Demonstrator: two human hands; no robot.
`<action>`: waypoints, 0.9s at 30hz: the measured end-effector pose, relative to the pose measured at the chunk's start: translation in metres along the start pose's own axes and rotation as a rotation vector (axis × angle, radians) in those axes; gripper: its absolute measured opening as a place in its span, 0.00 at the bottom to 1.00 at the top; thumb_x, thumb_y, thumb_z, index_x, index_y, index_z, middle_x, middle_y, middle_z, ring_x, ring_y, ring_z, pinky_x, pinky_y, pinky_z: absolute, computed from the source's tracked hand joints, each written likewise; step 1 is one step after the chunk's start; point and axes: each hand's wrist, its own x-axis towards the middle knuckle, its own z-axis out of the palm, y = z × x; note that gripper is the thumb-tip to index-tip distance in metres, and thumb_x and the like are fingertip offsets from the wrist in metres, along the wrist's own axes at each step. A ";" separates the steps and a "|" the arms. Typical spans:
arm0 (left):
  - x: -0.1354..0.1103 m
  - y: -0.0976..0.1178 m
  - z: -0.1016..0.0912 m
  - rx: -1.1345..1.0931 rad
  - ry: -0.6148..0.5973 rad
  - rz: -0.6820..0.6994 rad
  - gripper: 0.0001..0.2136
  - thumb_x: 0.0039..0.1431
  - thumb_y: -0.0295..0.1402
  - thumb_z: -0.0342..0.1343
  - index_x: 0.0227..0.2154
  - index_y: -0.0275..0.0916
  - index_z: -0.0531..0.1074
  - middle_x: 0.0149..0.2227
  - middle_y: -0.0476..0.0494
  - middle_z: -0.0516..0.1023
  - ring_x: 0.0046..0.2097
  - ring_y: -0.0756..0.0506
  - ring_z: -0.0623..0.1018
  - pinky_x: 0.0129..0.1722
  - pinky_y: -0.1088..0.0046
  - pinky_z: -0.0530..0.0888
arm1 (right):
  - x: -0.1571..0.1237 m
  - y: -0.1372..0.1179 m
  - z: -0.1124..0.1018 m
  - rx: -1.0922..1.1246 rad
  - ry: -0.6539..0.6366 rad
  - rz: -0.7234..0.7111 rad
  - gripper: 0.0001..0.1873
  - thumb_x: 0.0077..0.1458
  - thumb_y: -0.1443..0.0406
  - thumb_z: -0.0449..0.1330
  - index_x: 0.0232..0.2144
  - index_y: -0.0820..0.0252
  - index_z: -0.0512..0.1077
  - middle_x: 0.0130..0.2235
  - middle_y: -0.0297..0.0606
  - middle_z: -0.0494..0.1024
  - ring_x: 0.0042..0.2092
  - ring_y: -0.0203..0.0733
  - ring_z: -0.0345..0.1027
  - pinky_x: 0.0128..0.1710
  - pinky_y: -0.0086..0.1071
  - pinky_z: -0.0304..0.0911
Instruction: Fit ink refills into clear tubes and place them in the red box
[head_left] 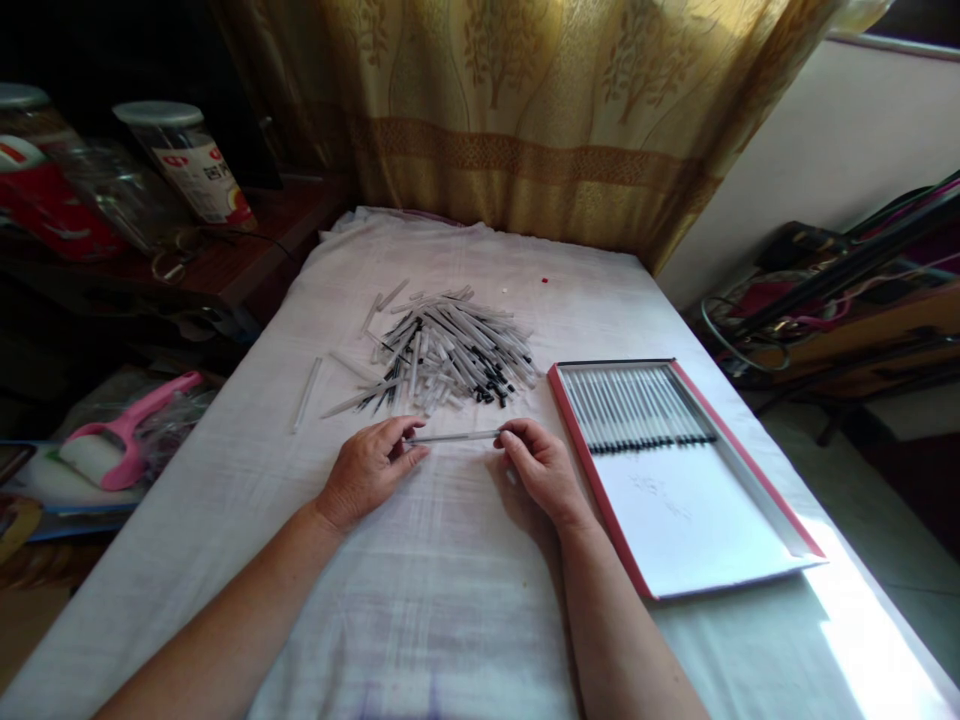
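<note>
Both hands hold one thin clear pen (454,436) level above the white cloth. My left hand (369,468) pinches its left end, and my right hand (541,468) pinches its right end. Just beyond the hands lies a heap of several loose pens and clear tubes (448,352), some with black tips. To the right rests a shallow red-edged box (780,520), with a neat row of pens (636,408) lined up in its far half. The near half of the box shows bare white lining.
A white cloth covers the table (420,620). A gold curtain (525,110) hangs behind. Jars (191,160) stand on a dark shelf at the left, with a pink-handled tool (127,435) below. Cables and clutter (840,290) lie at the right. Two stray tubes (306,393) lie left of the heap.
</note>
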 end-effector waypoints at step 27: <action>0.031 0.019 0.032 0.000 0.066 0.057 0.03 0.59 0.31 0.57 0.36 0.40 0.71 0.32 0.48 0.76 0.34 0.48 0.76 0.37 0.72 0.72 | 0.009 -0.005 -0.002 0.561 0.231 0.264 0.21 0.42 0.54 0.68 0.35 0.59 0.70 0.25 0.30 0.75 0.19 0.28 0.58 0.16 0.22 0.49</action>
